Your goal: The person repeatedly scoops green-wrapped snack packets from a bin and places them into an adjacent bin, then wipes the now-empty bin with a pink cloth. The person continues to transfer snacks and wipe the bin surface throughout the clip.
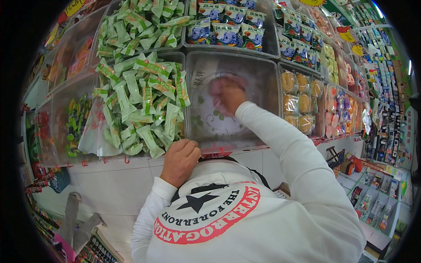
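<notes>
My right hand [232, 96], blurred by motion, is inside a clear plastic bin [264, 85]. It presses what looks like a pink cloth [241, 81] toward the bin's bottom; the blur hides its exact shape. A round pattern with green leaves [218, 115] shows beneath it. A strip of card with handwriting [205, 70] lies at the bin's left side. My left hand [182, 161] is curled over the bins' front rim, beside a heap of green-and-clear wrapped snacks [144, 95].
Vegetable-snack packets with blue elephants [227, 33] fill the bin behind. Wrapped round cakes [297, 98] stand in the bin to the right. A white plastic bag [98, 134] lies left of the snack heap. Shelves of goods [383, 108] line the far right, above a tiled floor [108, 184].
</notes>
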Available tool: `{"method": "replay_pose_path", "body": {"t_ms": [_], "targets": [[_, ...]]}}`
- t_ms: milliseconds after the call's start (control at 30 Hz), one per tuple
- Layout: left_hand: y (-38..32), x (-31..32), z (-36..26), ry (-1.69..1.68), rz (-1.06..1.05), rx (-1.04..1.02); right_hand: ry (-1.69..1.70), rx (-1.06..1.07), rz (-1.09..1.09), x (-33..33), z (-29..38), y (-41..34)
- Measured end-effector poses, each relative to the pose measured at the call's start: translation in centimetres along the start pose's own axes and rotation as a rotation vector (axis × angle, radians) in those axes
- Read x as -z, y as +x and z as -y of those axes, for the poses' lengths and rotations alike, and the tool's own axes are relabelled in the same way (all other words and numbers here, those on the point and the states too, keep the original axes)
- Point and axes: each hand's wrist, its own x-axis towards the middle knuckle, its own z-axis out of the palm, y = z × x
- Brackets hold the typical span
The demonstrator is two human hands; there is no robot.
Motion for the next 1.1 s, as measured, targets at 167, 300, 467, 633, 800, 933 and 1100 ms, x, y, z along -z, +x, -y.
{"method": "replay_pose_path", "body": {"t_ms": [167, 300, 467, 633, 800, 933, 1100], "targets": [[0.4, 0.3, 0.1, -0.006, 0.015, -0.021, -0.002, 0.924, 0.010, 0.3, -0.5, -3.5], [-0.2, 0.0, 0.3, -0.003, -0.008, -0.010, 0.172, 0.627, 0.053, 1.2, -6.5, -2.5], [-0.5, -0.4, 0.8, 0.005, 0.050, -0.033, 0.186, 0.066, 0.223, -3.4, -4.3, -1.5], [0.0, 0.3, 0.3, -0.004, 0.021, -0.023, 0.119, 0.956, -0.031, 0.7, -1.0, -3.7], [-0.1, 0.0, 0.2, 0.001, 0.017, -0.004, -0.120, 0.730, -0.051, 0.4, -2.3, 1.8], [-0.2, -0.1, 0.1, 0.015, -0.011, -0.014, -0.248, 0.663, -0.108, 0.2, -2.8, 3.9], [-0.2, 0.0, 0.0, 0.010, -0.007, -0.007, -0.261, 0.239, -0.067, 0.6, -4.9, 1.3]]}}
